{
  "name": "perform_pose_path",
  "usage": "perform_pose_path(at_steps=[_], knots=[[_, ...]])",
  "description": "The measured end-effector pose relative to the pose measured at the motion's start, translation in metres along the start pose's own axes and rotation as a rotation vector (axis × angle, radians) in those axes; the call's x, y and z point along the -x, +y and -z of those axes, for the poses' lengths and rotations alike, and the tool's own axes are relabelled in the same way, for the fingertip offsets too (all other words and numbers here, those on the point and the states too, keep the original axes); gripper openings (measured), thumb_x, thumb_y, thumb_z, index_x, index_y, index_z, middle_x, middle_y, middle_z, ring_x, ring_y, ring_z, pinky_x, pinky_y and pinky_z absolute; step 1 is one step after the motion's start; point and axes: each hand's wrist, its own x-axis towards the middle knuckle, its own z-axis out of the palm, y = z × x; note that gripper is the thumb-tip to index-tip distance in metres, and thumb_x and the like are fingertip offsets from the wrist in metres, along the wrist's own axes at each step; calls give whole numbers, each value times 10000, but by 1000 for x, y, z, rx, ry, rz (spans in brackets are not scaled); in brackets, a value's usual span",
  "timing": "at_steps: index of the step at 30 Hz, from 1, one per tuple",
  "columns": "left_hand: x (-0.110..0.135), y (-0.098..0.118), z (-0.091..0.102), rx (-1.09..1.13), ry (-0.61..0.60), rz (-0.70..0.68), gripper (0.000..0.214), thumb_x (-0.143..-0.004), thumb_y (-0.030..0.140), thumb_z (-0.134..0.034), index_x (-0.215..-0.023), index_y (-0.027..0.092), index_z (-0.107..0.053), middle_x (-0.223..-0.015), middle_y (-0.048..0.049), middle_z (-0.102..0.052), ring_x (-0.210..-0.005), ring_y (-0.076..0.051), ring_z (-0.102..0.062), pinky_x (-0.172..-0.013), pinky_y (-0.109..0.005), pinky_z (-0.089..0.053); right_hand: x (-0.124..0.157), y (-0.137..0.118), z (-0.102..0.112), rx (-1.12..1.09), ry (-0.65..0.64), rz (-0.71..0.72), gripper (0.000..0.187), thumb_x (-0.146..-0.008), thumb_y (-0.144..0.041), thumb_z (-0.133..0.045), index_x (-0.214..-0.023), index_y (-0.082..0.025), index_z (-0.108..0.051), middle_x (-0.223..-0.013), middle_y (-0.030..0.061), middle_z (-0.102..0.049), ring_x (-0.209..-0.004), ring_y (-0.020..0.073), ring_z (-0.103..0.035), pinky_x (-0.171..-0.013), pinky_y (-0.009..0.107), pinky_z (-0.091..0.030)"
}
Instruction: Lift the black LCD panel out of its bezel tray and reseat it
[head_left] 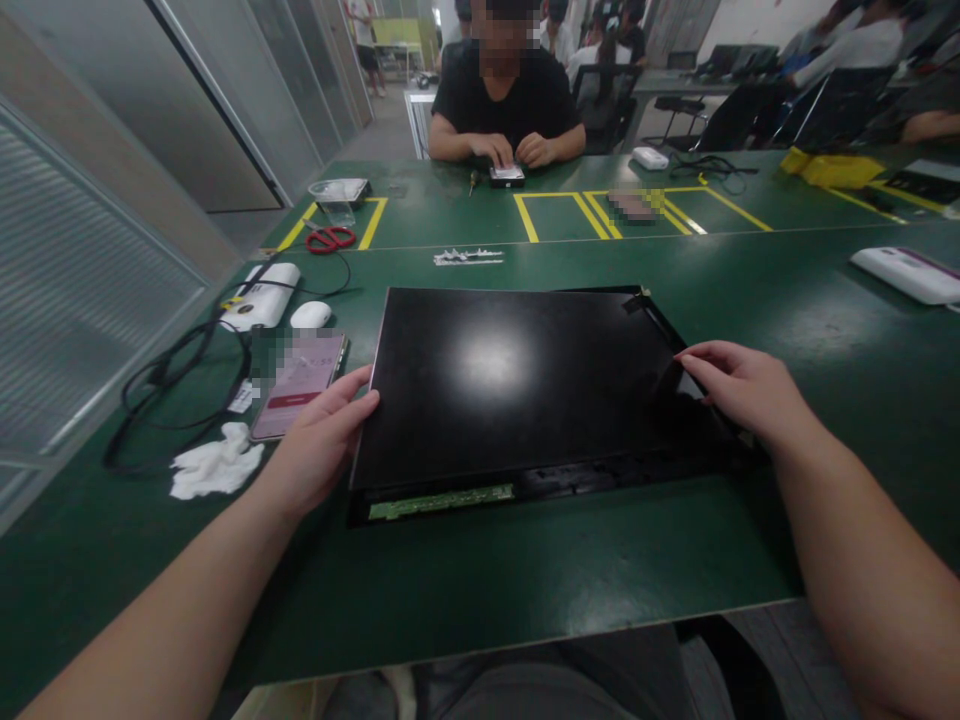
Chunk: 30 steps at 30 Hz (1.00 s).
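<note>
Left hand (324,428) clamps the black panel (517,395) by its left edge, thumb uppermost; right hand (739,385), fingers curled, pinches the right edge. The panel lies over a dark frame (592,477) on the green tabletop (600,560); beyond yellow tape (551,195), a seated person (510,112) touches a small device (507,179).

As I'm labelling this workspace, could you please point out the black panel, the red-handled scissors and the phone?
Black panel (525,400), head view: middle of its glossy face.
Red-handled scissors (331,240), head view: the red handles.
Phone (304,380), head view: its lit screen.
</note>
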Motion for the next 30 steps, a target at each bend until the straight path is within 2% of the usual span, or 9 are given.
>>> perform_pose_path(at_steps=[6,12,18,21,26,30], knots=[[-2,-1,1,-18,-36,3,634,-597,205,-945,-1201,193,-754,-1020,-74,-873,-779,-264,-825,-507,-254,-612,0,0,2,17,-8,-9,344,-869,-524,-655,-1038,-264,-803,-933,45,-782,-640,194,-670,-691,394,-571],[-3,-5,3,-51,23,-15,865,-685,249,-924,-1479,183,-585,-1048,-83,-869,-844,-286,-830,-574,-294,-642,-2,1,1,28,-12,-20,362,-865,-523,-649,-1046,-251,-805,-941,48,-783,-672,201,-683,-698,387,-575],[-5,-5,8,-106,-15,-4,686,-783,288,-880,-1410,206,-614,-905,-26,-854,-662,-211,-778,-559,-270,-615,-3,3,0,36,-11,-25,379,-863,-534,-646,-1052,-247,-805,-919,47,-783,-635,193,-677,-687,381,-568],[-6,-5,8,-126,-5,-5,573,-844,274,-810,-1386,221,-630,-849,-12,-827,-653,-202,-766,-554,-258,-603,-3,4,0,35,-13,-23,375,-863,-534,-646,-1051,-251,-803,-903,43,-780,-631,192,-676,-684,377,-563],[-7,-7,8,-157,24,-1,528,-890,247,-734,-1408,242,-631,-891,-24,-815,-716,-214,-779,-587,-277,-611,-1,0,2,47,-19,-24,370,-857,-522,-649,-1044,-243,-804,-906,44,-783,-649,194,-682,-681,365,-558],[-6,-7,7,-154,22,-13,506,-900,272,-707,-1402,258,-643,-981,-38,-824,-759,-223,-780,-550,-273,-586,0,-4,4,52,-33,-42,388,-853,-510,-645,-1061,-221,-799,-910,56,-792,-648,189,-683,-683,353,-550]])
